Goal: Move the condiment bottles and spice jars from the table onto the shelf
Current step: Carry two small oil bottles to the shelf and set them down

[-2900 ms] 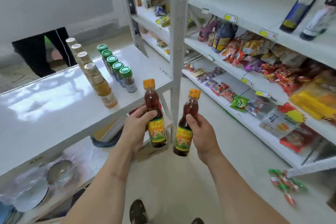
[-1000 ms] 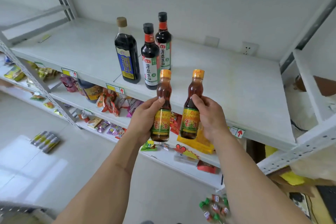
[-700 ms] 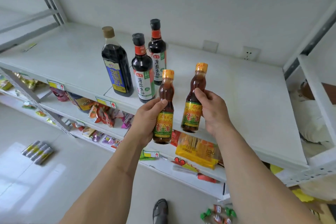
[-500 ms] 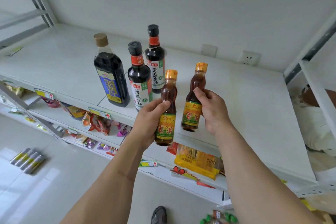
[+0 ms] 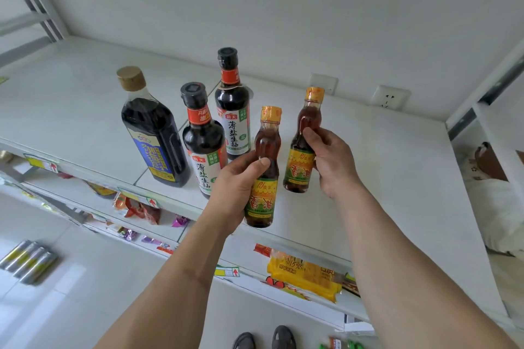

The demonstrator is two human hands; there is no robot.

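While above the white shelf [image 5: 382, 178]: left hand [image 5: 235, 190] wrapped round one sesame oil bottle [image 5: 265, 170], right hand [image 5: 331, 161] round another [image 5: 303, 144] at 1 o'clock.

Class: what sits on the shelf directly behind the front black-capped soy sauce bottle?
Behind the front soy sauce bottle stands a second soy sauce bottle, upright. Its base is hidden by the front one.

you're facing a pale wall [image 5: 283, 3] holding two sockets [image 5: 390, 98] at upper right; daylight is glaring off the floor [image 5: 56, 286] at lower left.
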